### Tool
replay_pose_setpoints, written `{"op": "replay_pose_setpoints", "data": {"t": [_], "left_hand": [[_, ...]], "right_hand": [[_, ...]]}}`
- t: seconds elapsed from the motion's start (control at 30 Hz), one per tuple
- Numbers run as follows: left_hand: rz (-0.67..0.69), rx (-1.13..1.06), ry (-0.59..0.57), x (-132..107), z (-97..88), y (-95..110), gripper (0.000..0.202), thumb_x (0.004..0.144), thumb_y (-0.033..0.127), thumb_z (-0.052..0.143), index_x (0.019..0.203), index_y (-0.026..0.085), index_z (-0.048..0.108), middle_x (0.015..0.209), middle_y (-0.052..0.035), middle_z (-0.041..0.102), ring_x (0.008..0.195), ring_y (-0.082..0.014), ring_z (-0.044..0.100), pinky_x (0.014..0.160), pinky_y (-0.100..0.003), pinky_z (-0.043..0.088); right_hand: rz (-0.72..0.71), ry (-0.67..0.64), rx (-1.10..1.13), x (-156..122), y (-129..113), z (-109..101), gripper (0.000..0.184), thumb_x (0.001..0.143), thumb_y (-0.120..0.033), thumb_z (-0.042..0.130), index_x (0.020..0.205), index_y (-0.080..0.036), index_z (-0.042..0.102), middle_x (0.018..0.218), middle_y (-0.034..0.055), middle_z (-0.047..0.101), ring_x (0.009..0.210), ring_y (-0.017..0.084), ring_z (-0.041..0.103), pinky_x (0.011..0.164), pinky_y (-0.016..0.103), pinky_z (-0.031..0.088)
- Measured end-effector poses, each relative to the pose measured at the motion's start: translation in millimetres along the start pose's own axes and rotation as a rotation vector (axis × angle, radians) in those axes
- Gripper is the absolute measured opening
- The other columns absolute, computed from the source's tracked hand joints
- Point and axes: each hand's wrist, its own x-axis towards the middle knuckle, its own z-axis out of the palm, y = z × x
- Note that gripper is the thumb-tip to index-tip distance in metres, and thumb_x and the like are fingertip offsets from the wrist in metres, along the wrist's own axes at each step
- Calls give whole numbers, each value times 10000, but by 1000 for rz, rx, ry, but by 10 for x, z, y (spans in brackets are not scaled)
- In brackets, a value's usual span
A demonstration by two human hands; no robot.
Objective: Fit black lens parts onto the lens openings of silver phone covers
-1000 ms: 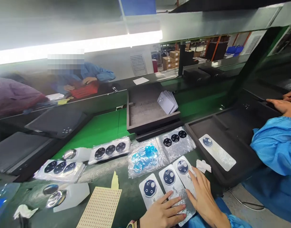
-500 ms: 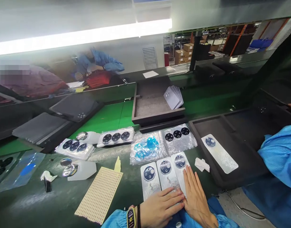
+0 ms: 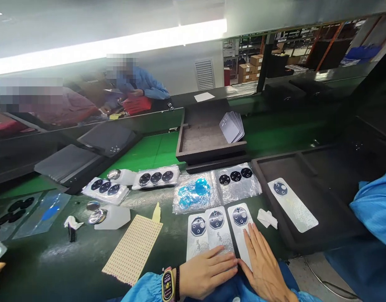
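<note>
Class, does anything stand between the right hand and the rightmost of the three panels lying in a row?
Nothing visible: the right hand lies on the rightmost panel; the left hand covers part of the middle panel.

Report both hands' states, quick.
Left hand: open, laid across the front middle silver panel.
Right hand: open, laid on the front right silver panel.

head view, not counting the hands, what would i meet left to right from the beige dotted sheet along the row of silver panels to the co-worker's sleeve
Beige dotted sheet, left silver panel, middle silver panel, right silver panel, crumpled white tissue, lone silver panel, co-worker's blue sleeve.
</note>
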Motion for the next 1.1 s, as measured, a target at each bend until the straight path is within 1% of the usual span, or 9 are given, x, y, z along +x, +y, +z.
{"op": "replay_pose_setpoints", "data": {"t": [0.1,0.17,0.27,0.4,0.5,0.67,0.8,0.93,1.1], "left_hand": [[-73,41,-16,-5,-4,24,294,942,195,435,1124,112,651,1250,-3,626,1233,-163,519,1197,-363,149],[-79,50,-43,0,8,27,285,945,202,439,1125,132,648,1255,17,624,1229,-155,520,1203,-366,133],[-47,4,-86,17,33,16,324,958,209,378,1139,143,639,1239,38,636,1247,-142,501,1205,-356,130],[-44,-63,-137,13,65,20,343,938,210,375,1166,128,617,1247,12,636,1259,-152,490,1204,-371,129],[-39,-87,-185,-12,70,25,343,920,248,434,1194,110,588,1246,-32,636,1208,-176,530,1154,-391,268],[13,-119,-184,72,25,-7,308,926,311,441,1082,118,623,1165,-50,668,1142,-194,553,1029,-387,401],[56,-95,2,387,79,1,261,952,203,399,982,125,645,1040,-29,700,1047,-162,585,1001,-329,394],[63,-35,59,683,319,26,369,971,256,355,1175,63,594,1172,-64,668,1186,-192,535,1080,-352,340],[46,-16,-46,710,550,30,475,945,368,355,1272,77,539,1312,-69,588,1246,-232,499,1066,-438,362]], "right_hand": [[-8,-3,-7,-19,49,-1,658,974,-276,212,1503,57,8,1116,191,659,971,254,677,723,311,588],[-12,7,-4,-21,59,-4,586,965,-256,237,1473,36,215,1117,184,660,975,245,676,726,293,580],[-18,36,-3,15,79,-36,397,917,-169,287,1194,-36,539,1105,174,664,963,235,676,723,276,563],[-49,71,12,82,140,-108,381,906,-137,308,1001,-94,674,1072,119,685,946,196,669,734,247,536],[-62,32,87,54,179,-132,422,926,-143,299,913,-145,721,1034,74,701,944,182,655,754,254,518],[-81,-289,253,125,330,-157,270,820,-118,509,991,-172,711,1075,59,688,979,217,625,781,309,507],[-110,-693,298,660,577,-194,167,817,-63,592,901,-172,686,870,23,693,791,181,613,707,295,476],[-119,-814,278,1156,671,-94,172,914,-118,516,829,-140,664,830,45,668,806,178,606,663,281,419],[-173,-902,243,1208,601,101,168,894,-67,507,921,-135,658,916,68,664,907,203,617,641,287,373]]}}
